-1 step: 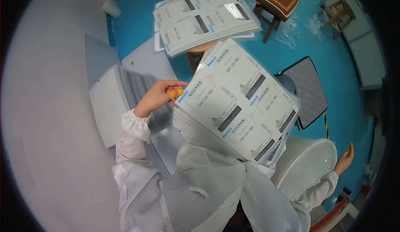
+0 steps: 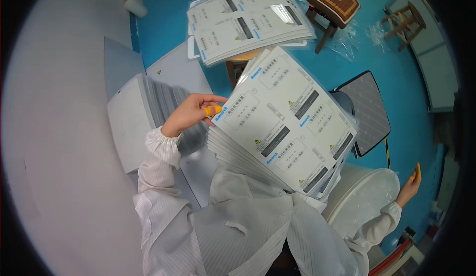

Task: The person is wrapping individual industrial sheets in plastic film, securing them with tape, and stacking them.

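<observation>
A fanned stack of printed label sheets (image 2: 282,122) in clear film lies across my lap, tilted to the right. My left hand (image 2: 191,115) pinches the stack's left corner, its thumb in a yellow finger cot on the edge and the other fingers partly hidden. How many sheets it grips is not visible. Far out to the right, beyond a round white tub (image 2: 342,196), my right hand (image 2: 409,187) is raised with nothing visible in it. Its fingers point up, at least one in a yellow cot, and look extended.
Ahead, more printed sheets (image 2: 248,23) lie on a wooden stool (image 2: 233,70). A thick stack of grey-white sheets (image 2: 131,124) stands at the left wall. Right are a cushioned stool (image 2: 333,3), a dark padded panel (image 2: 367,115) and another wooden stool (image 2: 407,23). Clear plastic film (image 2: 344,45) litters the blue floor.
My right hand has risen slightly at the right. My left hand stays on the corner of the stack, and the whole view has shifted a little.
</observation>
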`<state>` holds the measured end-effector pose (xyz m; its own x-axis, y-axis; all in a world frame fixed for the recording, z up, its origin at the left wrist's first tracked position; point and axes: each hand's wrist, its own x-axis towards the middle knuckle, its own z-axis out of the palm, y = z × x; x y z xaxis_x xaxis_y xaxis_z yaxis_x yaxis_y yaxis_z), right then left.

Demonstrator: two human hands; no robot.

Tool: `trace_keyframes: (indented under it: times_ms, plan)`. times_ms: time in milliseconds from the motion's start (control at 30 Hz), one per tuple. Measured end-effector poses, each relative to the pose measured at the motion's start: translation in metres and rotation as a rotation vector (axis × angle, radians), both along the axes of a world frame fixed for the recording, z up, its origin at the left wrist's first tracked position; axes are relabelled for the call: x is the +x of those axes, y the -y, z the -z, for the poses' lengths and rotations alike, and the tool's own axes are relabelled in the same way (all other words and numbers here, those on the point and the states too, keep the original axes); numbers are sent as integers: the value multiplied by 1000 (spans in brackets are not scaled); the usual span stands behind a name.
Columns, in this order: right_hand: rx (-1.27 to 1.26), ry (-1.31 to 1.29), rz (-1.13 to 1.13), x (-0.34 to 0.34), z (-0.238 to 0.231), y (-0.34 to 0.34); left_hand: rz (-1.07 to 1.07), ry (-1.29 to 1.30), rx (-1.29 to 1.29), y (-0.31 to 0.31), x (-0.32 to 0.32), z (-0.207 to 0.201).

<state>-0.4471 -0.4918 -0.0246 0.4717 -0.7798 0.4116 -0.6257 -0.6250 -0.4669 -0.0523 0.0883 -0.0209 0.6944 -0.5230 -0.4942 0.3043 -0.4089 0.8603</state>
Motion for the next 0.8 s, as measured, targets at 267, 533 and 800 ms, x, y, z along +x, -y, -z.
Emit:
trace_keyframes:
  times_ms: [267, 533, 800]
  plan:
    - [430, 14, -1118, 267, 7, -305, 145, 92, 123, -12, 1, 7]
    - [418, 63, -1122, 297, 41, -452, 76, 112, 78, -12, -9, 9]
    - [425, 57, -1038, 301, 62, -424, 113, 93, 64, -16, -8, 19]
